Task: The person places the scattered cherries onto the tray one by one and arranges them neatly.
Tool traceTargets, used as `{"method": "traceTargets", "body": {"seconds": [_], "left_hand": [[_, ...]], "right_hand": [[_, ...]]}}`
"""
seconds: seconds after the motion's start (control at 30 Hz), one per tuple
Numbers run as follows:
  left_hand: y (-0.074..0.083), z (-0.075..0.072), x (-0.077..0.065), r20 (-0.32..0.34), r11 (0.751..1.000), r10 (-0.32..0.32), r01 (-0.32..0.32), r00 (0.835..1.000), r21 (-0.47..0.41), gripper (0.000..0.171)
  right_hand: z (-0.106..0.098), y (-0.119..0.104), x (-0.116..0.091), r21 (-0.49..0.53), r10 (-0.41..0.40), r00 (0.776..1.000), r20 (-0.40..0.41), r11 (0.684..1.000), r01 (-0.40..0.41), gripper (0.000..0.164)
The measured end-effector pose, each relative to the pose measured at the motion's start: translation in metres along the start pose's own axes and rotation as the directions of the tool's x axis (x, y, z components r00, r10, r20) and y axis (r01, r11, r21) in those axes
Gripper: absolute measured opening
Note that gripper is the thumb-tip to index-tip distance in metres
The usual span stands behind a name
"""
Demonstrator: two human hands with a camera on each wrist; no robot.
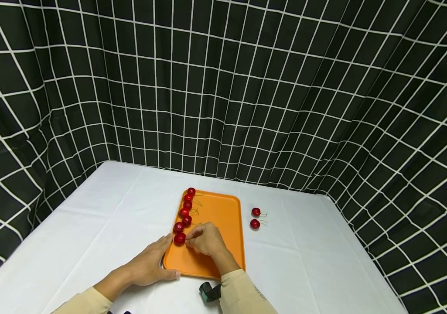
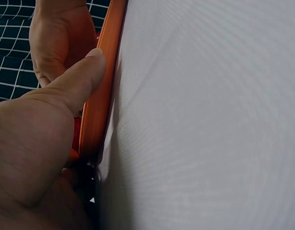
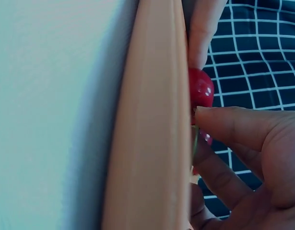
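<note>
Several red cherries with green stems stand in a line along the left side of an orange tray (image 1: 223, 209). My right hand (image 1: 206, 240) is over the front part of the tray, its thumb and finger pinching the stem (image 3: 194, 136) of the nearest cherry (image 1: 179, 238). That cherry's glossy red side also shows in the right wrist view. At the tray's front left corner rests my left hand (image 1: 148, 263), fingers straight along the left edge beside the nearest cherry. Its thumb (image 2: 82, 76) lies against the front rim.
Two more cherries, a farther one (image 1: 256, 212) and a nearer one (image 1: 254, 224), lie on the white tablecloth (image 1: 298, 253) right of the tray. A black curtain with white grid lines (image 1: 223, 87) surrounds the table's back and sides.
</note>
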State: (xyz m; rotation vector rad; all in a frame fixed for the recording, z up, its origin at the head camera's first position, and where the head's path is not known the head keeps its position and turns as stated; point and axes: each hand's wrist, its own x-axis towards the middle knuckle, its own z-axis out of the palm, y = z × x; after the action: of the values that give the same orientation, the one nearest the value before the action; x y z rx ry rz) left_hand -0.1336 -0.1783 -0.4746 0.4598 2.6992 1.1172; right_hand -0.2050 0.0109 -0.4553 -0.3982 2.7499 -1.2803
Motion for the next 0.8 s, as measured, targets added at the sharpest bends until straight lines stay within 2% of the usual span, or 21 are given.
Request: {"method": "traceTargets", "body": {"seconds": [0.3,0.5,0.8], "left_hand": [[0.001,0.000,0.001,0.001,1.000,-0.008,0.008,1.000,0.012,0.111],[0.001,0.000,0.001,0.000,1.000,-0.002,0.002,1.000,0.007,0.111],[0.002,0.000,-0.001,0.003,1.000,-0.008,0.008,1.000,0.014,0.112]], "right_hand": [[-0.015,0.003,-0.001,0.013,0.019,1.000,0.003,1.000,-0.019,0.008],[-0.038,0.006,0.001,0.026,-0.020,0.999,-0.040,0.999,0.021,0.004],[-0.071,0.004,0.001,0.101,-0.096,0.989,-0.116,0.989,0.108,0.008]]}}
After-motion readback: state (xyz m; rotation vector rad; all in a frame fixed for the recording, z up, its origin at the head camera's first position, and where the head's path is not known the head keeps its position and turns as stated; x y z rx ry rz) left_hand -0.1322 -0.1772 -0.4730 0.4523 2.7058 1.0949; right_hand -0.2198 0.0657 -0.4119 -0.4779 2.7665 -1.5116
